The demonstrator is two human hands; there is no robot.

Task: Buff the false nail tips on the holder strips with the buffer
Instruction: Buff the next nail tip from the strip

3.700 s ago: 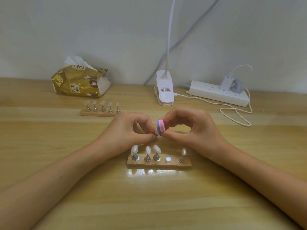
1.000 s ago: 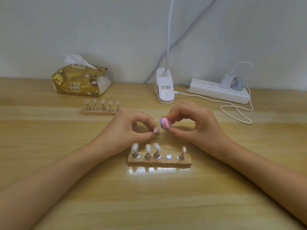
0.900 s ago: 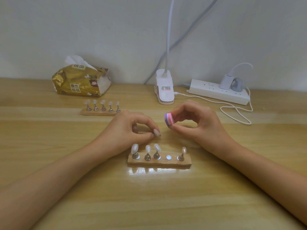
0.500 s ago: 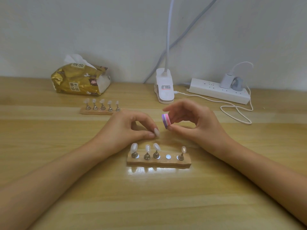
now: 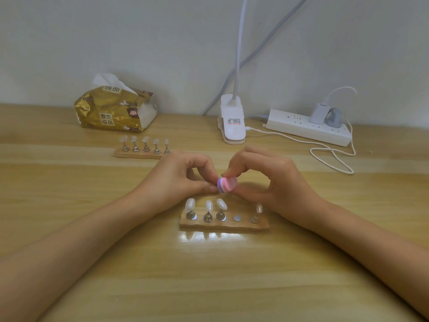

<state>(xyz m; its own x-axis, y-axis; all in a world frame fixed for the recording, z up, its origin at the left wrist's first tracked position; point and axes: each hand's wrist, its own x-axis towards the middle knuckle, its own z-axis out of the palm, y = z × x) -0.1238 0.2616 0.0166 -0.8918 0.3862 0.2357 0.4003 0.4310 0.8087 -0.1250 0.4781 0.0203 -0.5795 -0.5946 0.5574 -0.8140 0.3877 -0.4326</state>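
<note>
Pinches buffer (image 5: pixel 227 185) in right hand (image 5: pixel 274 182), centre frame. Touches, just left, the pinched fingertips of left hand (image 5: pixel 178 180), presumably holding a hidden nail tip.

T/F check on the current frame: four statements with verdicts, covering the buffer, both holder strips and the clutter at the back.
1. The right hand pinches the buffer. True.
2. Every slot on the near holder strip has a stand. False: four stands are on it, and one slot is bare.
3. The far holder strip carries five tips. True.
4. The tissue pack lies right of the lamp clip. False: it lies to the left of it.
</note>
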